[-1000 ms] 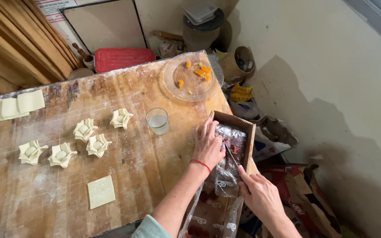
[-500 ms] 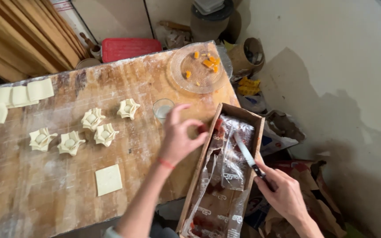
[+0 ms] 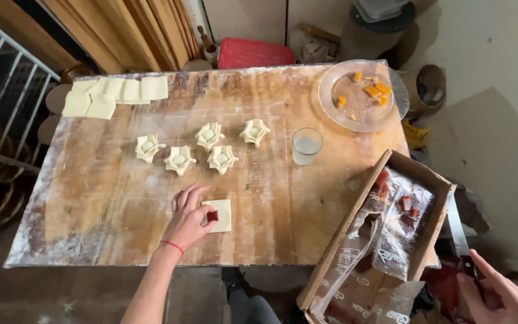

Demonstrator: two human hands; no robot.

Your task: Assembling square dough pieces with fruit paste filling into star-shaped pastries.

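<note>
The floured wooden surface point(image 3: 121, 204) fills most of the view, and the change on it is plain: a second ago both hands were over the cardboard box point(image 3: 355, 240) at its right edge, and now the left hand point(image 3: 188, 219) has come across to the flat dough square point(image 3: 218, 215) near the front edge. That hand's grip is narrow, thumb and fingertips pinched on a small dark red cube of filling point(image 3: 212, 215) that sits at the middle of the square, so the piece taken from the box has reached the dough and is being set down or is just about to be let go. The box, with its torn clear plastic wrapper point(image 3: 385, 240) and more red pieces inside, hangs partly over the surface's corner. The right hand point(image 3: 499, 297) has dropped back to the lower right, away from the box, closed around the dark handle of a knife point(image 3: 458, 231) whose blade points up along the box's side. Farther back lie a clear plate point(image 3: 340, 105) with orange bits, a glass point(image 3: 306, 146) of whitish liquid, 5 folded star-shaped pastries point(image 3: 208, 147) in a loose cluster and a stack of unused squares point(image 3: 115, 93) at the far left corner.
</note>
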